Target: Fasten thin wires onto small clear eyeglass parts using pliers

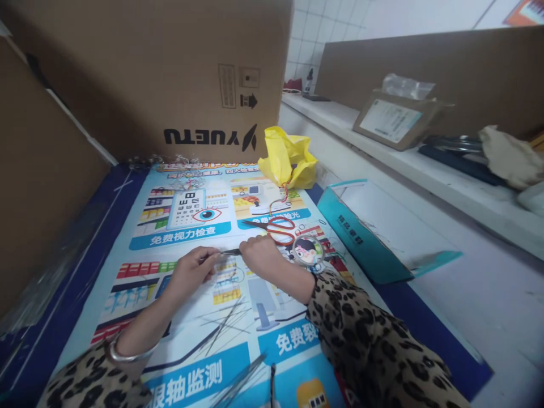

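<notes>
My right hand (262, 256) is wrapped round a slim, dark, pointed tool (232, 252), perhaps pliers; its handle is hidden in the fist. The tool's tip reaches my left hand (196, 273), whose thumb and fingers are pinched together at that tip. Whatever small piece they hold is too fine to make out. Just beyond my right hand lie orange-handled scissors (280, 226), blades pointing left. A small round clear dish (307, 251) sits right of that hand. Thin dark wires (225, 326) are strewn on the printed poster sheet (178, 309) below my hands.
Large cardboard boxes (170, 68) wall off the back and left. A crumpled yellow bag (289, 158) stands at the far end, with an open teal box (361, 238) to the right. More wires (242, 382) lie near the front. A white ledge (335, 122) carries a package (395, 120).
</notes>
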A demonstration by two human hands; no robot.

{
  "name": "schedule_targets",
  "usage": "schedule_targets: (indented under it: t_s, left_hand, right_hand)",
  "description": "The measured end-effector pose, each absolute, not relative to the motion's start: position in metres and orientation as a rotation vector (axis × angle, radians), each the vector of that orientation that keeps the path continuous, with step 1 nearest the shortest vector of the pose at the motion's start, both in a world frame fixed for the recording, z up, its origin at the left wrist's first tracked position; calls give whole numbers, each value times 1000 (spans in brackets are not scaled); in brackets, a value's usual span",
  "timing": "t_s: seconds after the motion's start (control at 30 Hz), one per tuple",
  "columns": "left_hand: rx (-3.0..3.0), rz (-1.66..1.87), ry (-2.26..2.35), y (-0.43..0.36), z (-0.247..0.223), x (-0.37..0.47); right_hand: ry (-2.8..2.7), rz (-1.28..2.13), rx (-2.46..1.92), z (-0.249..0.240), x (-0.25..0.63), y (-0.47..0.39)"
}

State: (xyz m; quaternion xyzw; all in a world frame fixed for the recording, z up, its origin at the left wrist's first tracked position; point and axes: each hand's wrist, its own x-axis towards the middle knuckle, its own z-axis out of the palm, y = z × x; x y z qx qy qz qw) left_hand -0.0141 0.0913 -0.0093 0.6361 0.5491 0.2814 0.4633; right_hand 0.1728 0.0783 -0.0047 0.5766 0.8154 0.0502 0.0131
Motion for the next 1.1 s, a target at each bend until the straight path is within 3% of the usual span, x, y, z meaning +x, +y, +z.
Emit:
schedule_targets:
  t_s: [0.47,1.1]
  left_hand:
    - [1530,826,1269,97,-19,-20]
    - [1746,849,1511,99,-10,-24]
  right_hand:
    - [2651,110,1809,-6,177,77]
    - [2788,-74,1780,-5,174,77]
